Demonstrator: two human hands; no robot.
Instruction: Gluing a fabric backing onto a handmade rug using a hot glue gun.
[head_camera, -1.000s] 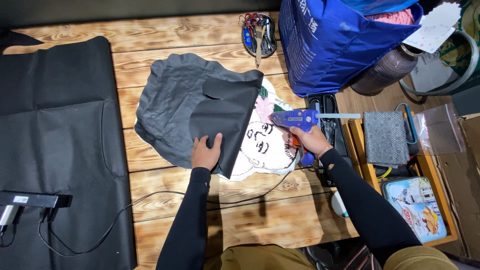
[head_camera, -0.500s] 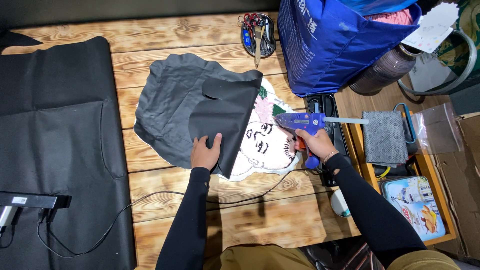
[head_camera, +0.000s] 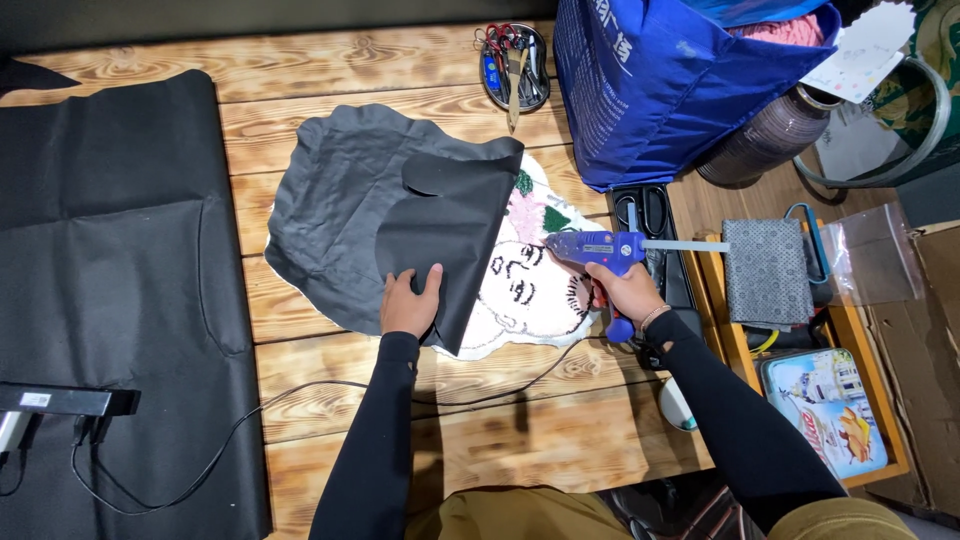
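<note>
My left hand (head_camera: 409, 303) presses flat on a folded-back flap of black backing fabric (head_camera: 380, 215). The fabric lies over a white tufted rug piece (head_camera: 525, 290) with a drawn face and pink and green patches, resting on the wooden table (head_camera: 350, 80). My right hand (head_camera: 625, 292) grips a blue glue gun (head_camera: 595, 247), its nozzle pointing left over the rug's uncovered right part. A clear glue stick juts out of the gun's back to the right. The gun's black cord (head_camera: 300, 395) trails across the table toward the left.
A large black sheet (head_camera: 110, 260) covers the table's left side. A small tray with scissors and tools (head_camera: 515, 65) sits at the back. A blue bag (head_camera: 680, 80) stands at back right. A black tray with scissors (head_camera: 650, 215), a grey dotted pad (head_camera: 765, 270) and a picture tin (head_camera: 825, 410) lie at right.
My right hand has shifted the glue gun slightly left and down over the rug's exposed part. The left hand and fabric have stayed put.
</note>
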